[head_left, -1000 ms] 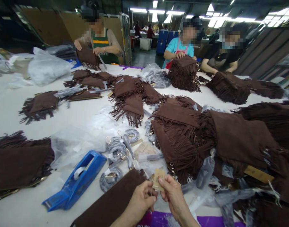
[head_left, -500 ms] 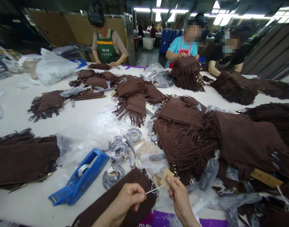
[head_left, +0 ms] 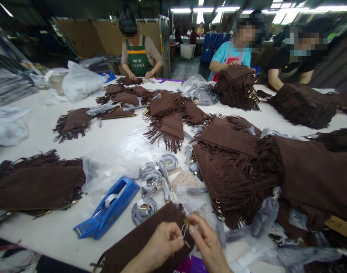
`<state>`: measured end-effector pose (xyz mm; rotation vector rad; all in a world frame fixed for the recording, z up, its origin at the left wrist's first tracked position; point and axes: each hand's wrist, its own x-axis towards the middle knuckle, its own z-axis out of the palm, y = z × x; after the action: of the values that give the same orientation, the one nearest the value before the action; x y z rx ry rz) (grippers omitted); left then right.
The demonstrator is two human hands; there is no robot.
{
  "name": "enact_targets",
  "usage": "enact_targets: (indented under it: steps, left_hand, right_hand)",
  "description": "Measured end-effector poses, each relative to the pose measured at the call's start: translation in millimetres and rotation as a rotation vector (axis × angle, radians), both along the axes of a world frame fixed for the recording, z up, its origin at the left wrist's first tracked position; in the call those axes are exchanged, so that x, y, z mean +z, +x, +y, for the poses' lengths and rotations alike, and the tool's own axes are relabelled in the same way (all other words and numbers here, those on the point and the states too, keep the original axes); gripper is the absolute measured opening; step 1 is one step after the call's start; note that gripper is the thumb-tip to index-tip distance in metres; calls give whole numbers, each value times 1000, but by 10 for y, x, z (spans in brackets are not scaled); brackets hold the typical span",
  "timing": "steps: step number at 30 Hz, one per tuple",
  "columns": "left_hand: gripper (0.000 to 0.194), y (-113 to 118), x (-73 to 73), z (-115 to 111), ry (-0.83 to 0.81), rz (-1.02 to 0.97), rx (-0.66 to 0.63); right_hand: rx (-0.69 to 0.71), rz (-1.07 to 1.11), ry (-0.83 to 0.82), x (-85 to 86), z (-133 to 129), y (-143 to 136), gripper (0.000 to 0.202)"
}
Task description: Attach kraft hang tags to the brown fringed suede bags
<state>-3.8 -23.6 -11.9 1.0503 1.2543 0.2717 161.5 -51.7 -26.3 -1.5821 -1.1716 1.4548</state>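
A dark brown pouch [head_left: 139,235] lies at the table's front edge under both hands. My left hand [head_left: 168,242] pinches a thin white string [head_left: 184,231] above the pouch's right end. Close beside it, my right hand [head_left: 203,237] is closed on a small tan tag [head_left: 187,221], which its fingers mostly cover. The string runs between the two hands. Left of the pouch stands a blue tape dispenser [head_left: 108,208]. Coiled grey straps [head_left: 144,211] with gold clips lie just beyond the pouch.
Fringed brown pouches [head_left: 227,170] are heaped at the right, and more [head_left: 37,182] lie at the left. Clear plastic bags [head_left: 108,163] cover part of the white table [head_left: 51,231]. Across it, three people work; one handles a stack of fringed pouches [head_left: 236,87].
My hands have come closer together, and the string between them, taut before, now hangs in loops. The tag has turned and is mostly hidden. The whole view has shifted, moving the table contents rightward.
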Motion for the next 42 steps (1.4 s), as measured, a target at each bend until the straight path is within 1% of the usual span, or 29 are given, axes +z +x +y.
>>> enact_targets:
  steps: [2, 3, 4, 7, 10, 13, 14, 16, 20, 22, 24, 26, 27, 29, 30, 31, 32, 33, 34, 35, 37, 38, 39, 40, 42]
  left_hand:
    - [23, -27, 66, 46, 8, -35, 3]
    - [26, -48, 95, 74, 16, -41, 22]
    - [28, -73, 118, 104, 28, -41, 50]
    - [31, -144, 140, 175, 7, -66, 141]
    - [35, -166, 109, 195, -87, -137, 253]
    - [38, -134, 72, 175, -178, -211, 388]
    - [38, -119, 65, 164, -196, -228, 415]
    - [36, -95, 58, 141, -202, -237, 418]
    - [33, -88, 47, 114, -176, -207, 312]
    - [31, -102, 29, 113, -165, -193, 266]
    - [28, -117, 8, 114, -143, -133, 202]
    - [21, -122, 0, 109, -116, -46, 139]
    - [16, -119, 6, 104, -95, 9, 109]
    - [6, -98, 46, 94, -29, 103, 34]
    - [3, -83, 79, 90, 18, 132, -14]
    - [4, -68, 119, 89, 77, 152, -71]
    - [7, -56, 163, 93, 140, 154, -125]
    - [10, -48, 209, 101, 194, 138, -169]
    - [12, -47, 251, 116, 238, 115, -203]
    - [15, -53, 287, 139, 257, 94, -226]
    - [17, -85, 327, 211, 211, 65, -239]
    - [17, -106, 327, 262, 196, 74, -235]
    - [15, -126, 312, 322, 221, 111, -232]
    - [13, -142, 282, 388, 290, 175, -243]
    - [10, -155, 187, 524, 508, 381, -338]
  right_hand:
    - [233, 117, -17, 74, 48, -135, 40]
    - [303, 137, -15, 88, 69, -181, 43]
    - [337, 145, -16, 90, 85, -211, 45]
    - [333, 172, -61, 53, 106, -213, 46]
    - [333, 261, -152, 29, 100, -172, 36]
    - [322, 287, -206, 28, 81, -170, 28]
    - [309, 283, -212, 22, 72, -178, 29]
    - [269, 272, -198, -9, 49, -193, 31]
    - [196, 263, -159, -135, -3, -177, 37]
    - [175, 252, -155, -194, -26, -135, 37]
    - [147, 217, -160, -215, -43, -77, 36]
    - [127, 128, -168, -179, -48, -22, 33]
    - [123, 56, -139, -142, -46, -4, 31]
    - [124, -76, -31, -44, -35, -4, 19]
    - [134, -110, 22, 6, -27, -27, 16]
    - [161, -108, 52, 51, -17, -65, 28]
    - [199, -64, 50, 85, -6, -116, 45]
    - [236, 5, 20, 105, 6, -173, 58]
    - [264, 77, -12, 112, 19, -231, 63]
    - [281, 140, -35, 104, 31, -284, 61]
    - [283, 213, -54, 50, 52, -354, 44]
    - [280, 216, -58, 11, 56, -368, 35]
    - [281, 203, -63, -33, 56, -368, 32]
    - [280, 182, -68, -75, 51, -357, 35]
    - [250, 135, -75, -143, 31, -319, 43]
